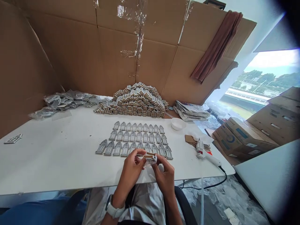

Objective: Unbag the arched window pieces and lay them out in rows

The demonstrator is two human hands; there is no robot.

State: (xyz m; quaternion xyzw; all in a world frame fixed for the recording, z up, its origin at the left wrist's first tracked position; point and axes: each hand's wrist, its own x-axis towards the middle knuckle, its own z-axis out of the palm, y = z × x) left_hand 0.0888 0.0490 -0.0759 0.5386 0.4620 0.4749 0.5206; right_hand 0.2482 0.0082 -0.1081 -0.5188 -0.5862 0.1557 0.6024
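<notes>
My left hand (131, 170) and my right hand (165, 175) meet over the near edge of the white table (58, 162). Both pinch a small grey arch-shaped piece (148, 158) wrapped in clear plastic, held edge-on between the fingertips. Just beyond my hands lie three rows of flat grey arch-shaped pieces (138, 137). A tall heap of stacked pieces (136, 101) rises at the far side of the table.
A white glue gun (203, 153) with a black cord lies right of the rows, beside brown card scraps and a small white bowl (178, 123). Bagged pieces (63, 101) sit far left, folded papers (191, 111) far right. Cardboard walls stand behind; boxes (246, 134) fill the floor at right.
</notes>
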